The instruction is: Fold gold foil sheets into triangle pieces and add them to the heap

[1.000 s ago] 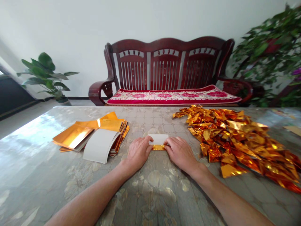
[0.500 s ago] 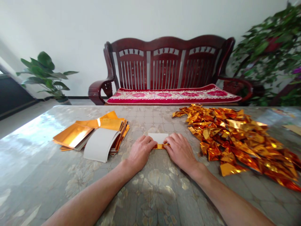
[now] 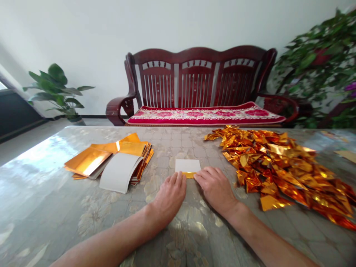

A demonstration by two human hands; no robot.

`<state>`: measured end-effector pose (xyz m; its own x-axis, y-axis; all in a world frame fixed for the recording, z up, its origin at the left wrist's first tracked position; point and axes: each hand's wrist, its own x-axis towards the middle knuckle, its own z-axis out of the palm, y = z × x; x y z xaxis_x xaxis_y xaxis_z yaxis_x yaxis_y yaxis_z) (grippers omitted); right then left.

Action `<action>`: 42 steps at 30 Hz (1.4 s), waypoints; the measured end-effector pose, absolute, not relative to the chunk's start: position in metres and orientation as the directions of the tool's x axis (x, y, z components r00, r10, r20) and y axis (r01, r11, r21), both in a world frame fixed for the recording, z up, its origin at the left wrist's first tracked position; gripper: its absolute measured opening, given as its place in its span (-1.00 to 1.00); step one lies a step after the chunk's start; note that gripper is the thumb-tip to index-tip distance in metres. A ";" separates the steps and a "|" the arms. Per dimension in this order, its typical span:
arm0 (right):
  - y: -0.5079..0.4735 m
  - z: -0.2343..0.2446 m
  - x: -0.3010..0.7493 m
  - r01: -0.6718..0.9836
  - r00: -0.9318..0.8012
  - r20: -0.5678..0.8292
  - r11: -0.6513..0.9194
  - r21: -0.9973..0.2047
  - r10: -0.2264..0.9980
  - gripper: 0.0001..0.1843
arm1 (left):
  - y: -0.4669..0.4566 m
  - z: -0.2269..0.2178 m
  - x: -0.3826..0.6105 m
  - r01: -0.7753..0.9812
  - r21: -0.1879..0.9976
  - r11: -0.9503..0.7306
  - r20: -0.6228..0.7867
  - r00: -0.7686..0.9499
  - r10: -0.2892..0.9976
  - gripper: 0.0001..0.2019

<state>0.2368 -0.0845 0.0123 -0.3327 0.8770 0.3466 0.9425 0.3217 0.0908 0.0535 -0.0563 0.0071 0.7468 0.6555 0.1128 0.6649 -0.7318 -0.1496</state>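
A small sheet of gold foil paper (image 3: 187, 165) lies on the table with its pale back up. Along its near edge runs a folded strip showing shiny gold. My left hand (image 3: 171, 189) is closed, its fingers together and pressing the strip's left end; the thumb is hidden. At the right end, the fingers of my right hand (image 3: 215, 187) are closed on the same fold, the fingertips partly out of sight. To the left sits a loose stack of gold foil paper (image 3: 101, 159), one curved pale sheet (image 3: 119, 172) on top of its near side.
A large heap of folded gold foil pieces (image 3: 278, 163) covers the table's right side. The table (image 3: 183, 237) has a patterned, glossy cover. Behind it stand a dark red wooden bench (image 3: 197, 81) with a floral cushion (image 3: 205, 114), and potted plants (image 3: 61, 91) on both sides.
My left hand has shifted slightly back, its fingers now flatter over the fold. More of the sheet's pale back shows between and beyond my hands. The whole view has tilted slightly.
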 end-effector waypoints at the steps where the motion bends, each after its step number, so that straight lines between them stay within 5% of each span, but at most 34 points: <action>1: -0.085 0.012 0.239 0.947 -0.321 0.353 0.306 0.100 0.879 -0.88 | -0.057 0.007 0.053 0.667 -0.159 -0.728 0.109 0.744 0.659 -0.65; 13: -0.081 0.007 0.252 0.923 -0.367 0.442 0.379 0.066 0.819 -0.79 | -0.059 0.008 0.048 0.660 -0.222 -0.718 0.098 0.748 0.657 -0.63; 21: -0.089 0.011 0.240 0.860 -0.473 0.360 0.510 -0.010 0.804 -0.75 | -0.033 0.021 0.042 0.712 -0.031 -0.701 0.097 0.700 0.707 -0.81; 29: -0.095 0.013 0.216 0.558 -0.702 0.384 0.799 -0.227 0.599 -0.73 | -0.010 0.011 0.032 0.662 0.212 -0.719 0.223 0.683 0.695 -0.69; 35: -0.083 0.005 0.233 0.775 -0.378 0.505 0.564 -0.286 0.776 -0.65 | -0.001 0.007 0.027 0.604 0.324 -0.729 0.146 0.729 0.669 -0.62; 42: -0.077 0.004 0.240 0.823 -0.392 0.399 0.509 -0.251 0.829 -0.66 | 0.002 0.008 0.032 0.537 0.428 -0.727 0.205 0.726 0.657 -0.55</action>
<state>0.2397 -0.0768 0.0039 -0.3916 0.8291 0.3992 0.8232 0.5094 -0.2505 0.0315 0.0017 0.0082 0.7256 0.6569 0.2049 0.5369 -0.7267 0.4285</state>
